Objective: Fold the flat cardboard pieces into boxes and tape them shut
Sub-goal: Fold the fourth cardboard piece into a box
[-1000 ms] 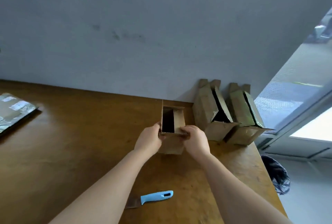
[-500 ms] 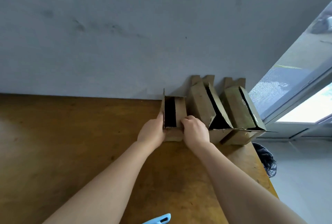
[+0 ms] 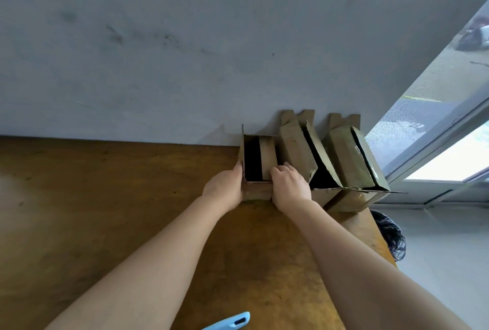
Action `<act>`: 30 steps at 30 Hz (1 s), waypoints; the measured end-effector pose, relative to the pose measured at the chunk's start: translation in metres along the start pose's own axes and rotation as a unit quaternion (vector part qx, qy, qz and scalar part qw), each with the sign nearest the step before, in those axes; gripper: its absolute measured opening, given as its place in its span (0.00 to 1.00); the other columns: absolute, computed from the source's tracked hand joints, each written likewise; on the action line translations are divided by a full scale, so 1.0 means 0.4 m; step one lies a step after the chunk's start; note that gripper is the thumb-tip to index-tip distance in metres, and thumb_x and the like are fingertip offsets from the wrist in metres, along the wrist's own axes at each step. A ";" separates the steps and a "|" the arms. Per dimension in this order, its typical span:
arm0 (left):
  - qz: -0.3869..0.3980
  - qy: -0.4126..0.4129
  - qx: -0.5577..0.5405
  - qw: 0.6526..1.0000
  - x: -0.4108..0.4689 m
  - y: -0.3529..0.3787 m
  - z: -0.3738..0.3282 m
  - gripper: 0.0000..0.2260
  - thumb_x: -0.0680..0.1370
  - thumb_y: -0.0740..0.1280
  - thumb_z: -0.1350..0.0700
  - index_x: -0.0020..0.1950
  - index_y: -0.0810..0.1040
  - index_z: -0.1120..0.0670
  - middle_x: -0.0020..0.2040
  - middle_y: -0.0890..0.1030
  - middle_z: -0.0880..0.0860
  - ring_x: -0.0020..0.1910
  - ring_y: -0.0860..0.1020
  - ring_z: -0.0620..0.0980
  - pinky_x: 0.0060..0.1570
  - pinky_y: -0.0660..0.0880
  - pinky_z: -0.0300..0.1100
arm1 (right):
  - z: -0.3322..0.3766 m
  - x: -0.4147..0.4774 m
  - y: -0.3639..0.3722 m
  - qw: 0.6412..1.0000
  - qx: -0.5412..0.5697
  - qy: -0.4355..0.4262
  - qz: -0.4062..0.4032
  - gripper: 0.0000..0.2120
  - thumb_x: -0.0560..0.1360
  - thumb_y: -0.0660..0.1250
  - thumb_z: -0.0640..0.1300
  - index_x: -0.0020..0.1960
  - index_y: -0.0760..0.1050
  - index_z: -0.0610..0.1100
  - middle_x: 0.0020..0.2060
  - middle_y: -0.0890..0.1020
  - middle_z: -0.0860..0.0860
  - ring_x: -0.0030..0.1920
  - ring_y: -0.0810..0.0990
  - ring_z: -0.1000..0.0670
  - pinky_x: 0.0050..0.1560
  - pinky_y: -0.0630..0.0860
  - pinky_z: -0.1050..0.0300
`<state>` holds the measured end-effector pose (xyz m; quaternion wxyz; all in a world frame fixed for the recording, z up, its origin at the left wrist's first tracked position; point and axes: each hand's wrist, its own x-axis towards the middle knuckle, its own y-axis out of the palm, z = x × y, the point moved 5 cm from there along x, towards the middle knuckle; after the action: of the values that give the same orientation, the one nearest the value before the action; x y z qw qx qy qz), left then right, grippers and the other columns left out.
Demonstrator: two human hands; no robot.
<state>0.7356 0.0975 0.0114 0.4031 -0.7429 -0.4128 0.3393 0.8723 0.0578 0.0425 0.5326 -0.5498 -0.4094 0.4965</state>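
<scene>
A small brown cardboard box (image 3: pixel 267 156) stands at the back of the wooden table (image 3: pixel 105 210), against the grey wall, its top open and dark inside. My left hand (image 3: pixel 225 189) holds its left side, fingers hidden behind the box wall. On its right front corner my right hand (image 3: pixel 289 188) grips, fingers curled over the rim. Two more folded boxes lean to the right: the middle box (image 3: pixel 299 149) touches the one I hold, and the right box (image 3: pixel 349 157) stands by the table's end.
A light blue knife handle (image 3: pixel 232 323) lies at the near edge of the table. A black bin bag (image 3: pixel 391 234) sits on the floor past the table's right end. A glass door (image 3: pixel 436 123) is at the right.
Both hands have pushed the small box away from me to the wall, up beside the middle box. The view has tilted up, so the knife has slid almost out of sight.
</scene>
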 end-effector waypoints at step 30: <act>-0.267 -0.292 0.221 0.892 -1.090 -0.357 0.434 0.16 0.78 0.65 0.49 0.65 0.71 0.50 0.67 0.73 0.48 0.69 0.67 0.50 0.62 0.67 0.46 | 0.745 -0.631 -0.063 0.924 0.090 -0.341 -0.149 0.26 0.77 0.67 0.52 0.73 0.66 0.50 0.72 0.68 0.48 0.74 0.63 0.46 0.73 0.58 0.48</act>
<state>0.3549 -0.1861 0.1343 0.4939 -0.3640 -0.6087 0.5031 0.5383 -0.1334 0.1132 0.4755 -0.2300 -0.5971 0.6038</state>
